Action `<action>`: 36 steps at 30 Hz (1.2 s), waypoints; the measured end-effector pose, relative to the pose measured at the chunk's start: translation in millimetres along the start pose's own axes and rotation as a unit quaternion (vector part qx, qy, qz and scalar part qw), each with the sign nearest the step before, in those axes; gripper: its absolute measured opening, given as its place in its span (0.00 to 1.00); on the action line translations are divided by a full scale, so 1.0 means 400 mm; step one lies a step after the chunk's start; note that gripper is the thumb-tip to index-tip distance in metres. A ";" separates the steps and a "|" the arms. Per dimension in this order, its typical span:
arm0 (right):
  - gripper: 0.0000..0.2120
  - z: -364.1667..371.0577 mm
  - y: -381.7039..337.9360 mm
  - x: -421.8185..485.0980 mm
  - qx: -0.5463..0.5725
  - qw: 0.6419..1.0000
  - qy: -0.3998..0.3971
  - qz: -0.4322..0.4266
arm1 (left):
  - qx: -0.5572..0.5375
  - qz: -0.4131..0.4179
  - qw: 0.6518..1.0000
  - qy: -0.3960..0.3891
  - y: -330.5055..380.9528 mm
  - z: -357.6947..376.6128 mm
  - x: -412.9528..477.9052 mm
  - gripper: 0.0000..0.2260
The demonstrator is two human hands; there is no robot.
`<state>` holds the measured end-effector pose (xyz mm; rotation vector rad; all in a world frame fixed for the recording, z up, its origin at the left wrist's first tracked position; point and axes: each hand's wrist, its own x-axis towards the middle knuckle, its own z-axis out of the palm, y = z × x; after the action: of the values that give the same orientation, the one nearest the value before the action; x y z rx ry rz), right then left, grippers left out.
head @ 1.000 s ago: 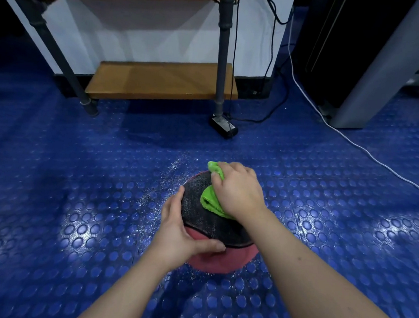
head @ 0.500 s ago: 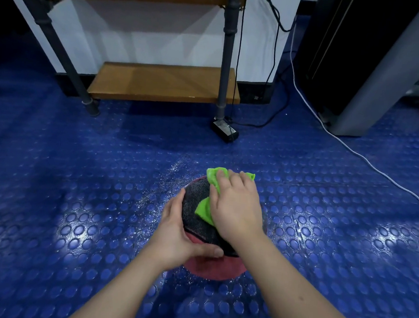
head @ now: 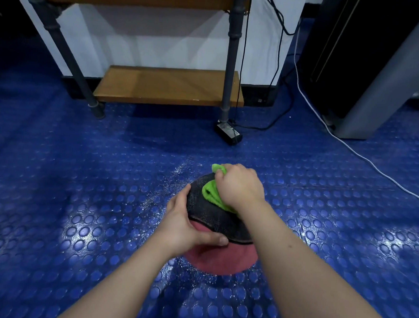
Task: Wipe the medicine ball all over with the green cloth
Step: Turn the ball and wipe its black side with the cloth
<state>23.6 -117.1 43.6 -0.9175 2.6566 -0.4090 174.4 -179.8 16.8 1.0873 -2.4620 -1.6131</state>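
A blue studded rubber floor (head: 75, 198) fills most of the view, glossy where light strikes it. At the far right stands a tall dark unit with a grey slanted side panel (head: 385, 79), resting on the floor. At the back, against a white wall, is a rack of wooden shelves (head: 166, 85) on grey pipe legs.

The medicine ball (head: 216, 222) sits on the floor near the middle of the view, in front of the rack and well apart from it. Its upper part is speckled black and its near lower part is dull pink.

The left hand (head: 186, 222) clasps the ball's left side. Its fingers (head: 183, 197) are spread moderately and curved against the black surface, and the thumb lies across the near face where black meets pink. The right hand (head: 238, 188) is on top of the ball, its fingers (head: 227, 172) curled tight around the green cloth (head: 210, 194). The bunched cloth is pressed onto the black top, with folds showing to the left of the palm and a tip poking out past the knuckles.

A small black box (head: 228, 134) lies at the foot of the rack's right leg. Fine white specks (head: 174, 178) are scattered on the floor to the left of the ball.
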 end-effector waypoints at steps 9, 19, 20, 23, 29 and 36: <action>0.17 -0.023 0.079 0.086 0.047 0.988 -0.135 0.051 | 0.013 0.036 0.999 0.003 -0.040 0.017 -0.040 0.68; 0.15 0.007 0.169 0.067 0.257 0.964 -0.047 0.060 | 0.018 0.067 0.998 0.001 -0.062 0.021 -0.071 0.64; 0.14 0.006 0.172 0.062 0.261 0.963 -0.043 0.055 | 0.020 0.071 0.997 -0.001 -0.063 0.019 -0.072 0.64; 0.12 0.014 0.177 0.061 0.263 0.962 -0.024 0.063 | 0.029 0.072 0.997 -0.003 -0.068 0.021 -0.072 0.64; 0.19 0.022 0.158 0.074 0.227 0.967 0.071 0.090 | 0.003 0.066 0.998 -0.012 -0.078 0.006 -0.053 0.68; 0.21 0.034 0.167 0.069 0.201 0.964 0.136 0.112 | -0.006 0.064 0.998 -0.020 -0.079 0.001 -0.048 0.68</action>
<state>-28.7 -86.3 2.3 -0.4576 2.7173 -1.0333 206.0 -176.4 -2.0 0.8857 -2.4848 -1.6259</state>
